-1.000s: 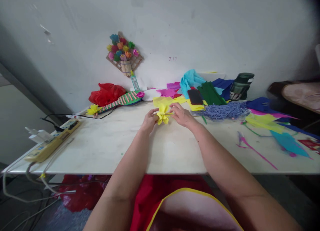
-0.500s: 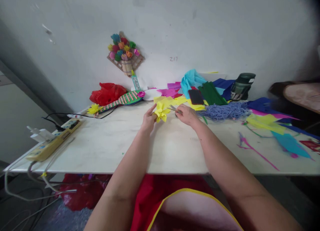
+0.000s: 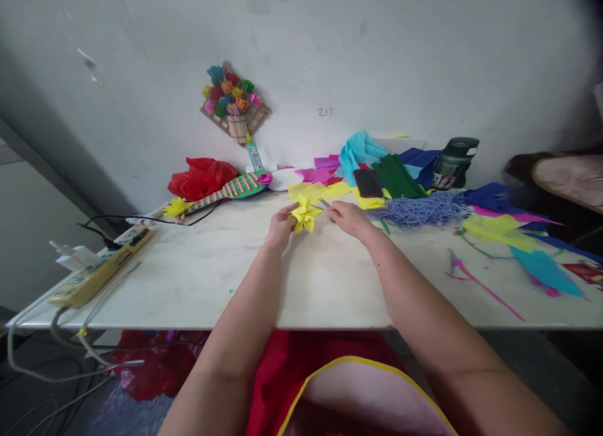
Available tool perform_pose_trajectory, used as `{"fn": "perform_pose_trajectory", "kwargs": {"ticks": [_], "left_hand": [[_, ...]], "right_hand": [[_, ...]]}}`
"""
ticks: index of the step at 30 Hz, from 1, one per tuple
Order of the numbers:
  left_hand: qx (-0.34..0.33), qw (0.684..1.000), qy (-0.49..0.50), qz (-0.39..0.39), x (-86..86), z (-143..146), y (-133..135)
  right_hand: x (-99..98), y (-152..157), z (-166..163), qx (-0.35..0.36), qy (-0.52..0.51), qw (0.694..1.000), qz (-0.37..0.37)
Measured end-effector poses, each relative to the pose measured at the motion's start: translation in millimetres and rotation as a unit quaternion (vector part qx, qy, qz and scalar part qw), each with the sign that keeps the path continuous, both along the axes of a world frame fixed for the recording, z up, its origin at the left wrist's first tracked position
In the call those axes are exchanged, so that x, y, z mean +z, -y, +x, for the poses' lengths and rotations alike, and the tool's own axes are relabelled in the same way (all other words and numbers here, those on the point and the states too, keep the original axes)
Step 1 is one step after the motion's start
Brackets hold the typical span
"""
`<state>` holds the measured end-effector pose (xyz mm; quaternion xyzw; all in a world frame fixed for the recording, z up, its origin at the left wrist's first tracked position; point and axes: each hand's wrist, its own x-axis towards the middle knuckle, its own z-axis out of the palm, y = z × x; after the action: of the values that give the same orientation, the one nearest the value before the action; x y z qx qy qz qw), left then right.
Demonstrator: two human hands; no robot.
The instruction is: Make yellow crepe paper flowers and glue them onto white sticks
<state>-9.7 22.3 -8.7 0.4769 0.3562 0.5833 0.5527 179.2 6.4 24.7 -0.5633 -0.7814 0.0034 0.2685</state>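
Tabletop (image 3: pixel 330 285): flower (image 3: pixel 306 215) in left grip (image 3: pixel 282 223).

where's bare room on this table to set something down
Widest: the table between the power strip and left forearm, bar a tiny green scrap. Also between both forearms, nearside of the yellow flower, and between the right forearm and pink strip. Crowded: the back right, with coloured paper, phone and blue-purple strands.

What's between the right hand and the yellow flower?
The scissors' blades: in the head view they stick out from the right hand toward the yellow flower. Whether they touch it, I can't tell.
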Motion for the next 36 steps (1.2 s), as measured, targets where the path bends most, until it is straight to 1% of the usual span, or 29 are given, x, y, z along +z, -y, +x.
{"fn": "perform_pose_trajectory", "kwargs": {"ticks": [2, 5, 9, 19, 31, 36], "left_hand": [[0.0, 1.0, 0.0, -0.001, 0.1, -0.3, -0.2], [0.002, 1.0, 0.001, -0.003, -0.4, -0.9, -1.0], [-0.001, 1.0, 0.001, -0.002, -0.8, -1.2, -0.6], [-0.019, 1.0, -0.011, -0.014, 1.2, 1.8, 3.0], [-0.04, 0.998, -0.04, -0.011, 2.1, 0.0, 5.0], [-0.051, 0.997, -0.051, -0.01, 0.1, -0.6, 3.6]], "right_hand": [[-3.6, -2.1, 2.7, 0.016, 0.02, 1.0, 0.01], [-7.1, -4.1, 7.5, 0.007, 0.036, 0.999, 0.017], [-6.4, -3.8, 9.6, -0.012, 0.049, 0.999, 0.007], [-6.1, -3.8, 6.9, -0.002, 0.096, 0.995, 0.02], [-4.2, -4.1, 11.5, -0.018, 0.094, 0.995, 0.039], [-3.1, -3.6, 11.5, -0.005, 0.097, 0.995, 0.035]]}}
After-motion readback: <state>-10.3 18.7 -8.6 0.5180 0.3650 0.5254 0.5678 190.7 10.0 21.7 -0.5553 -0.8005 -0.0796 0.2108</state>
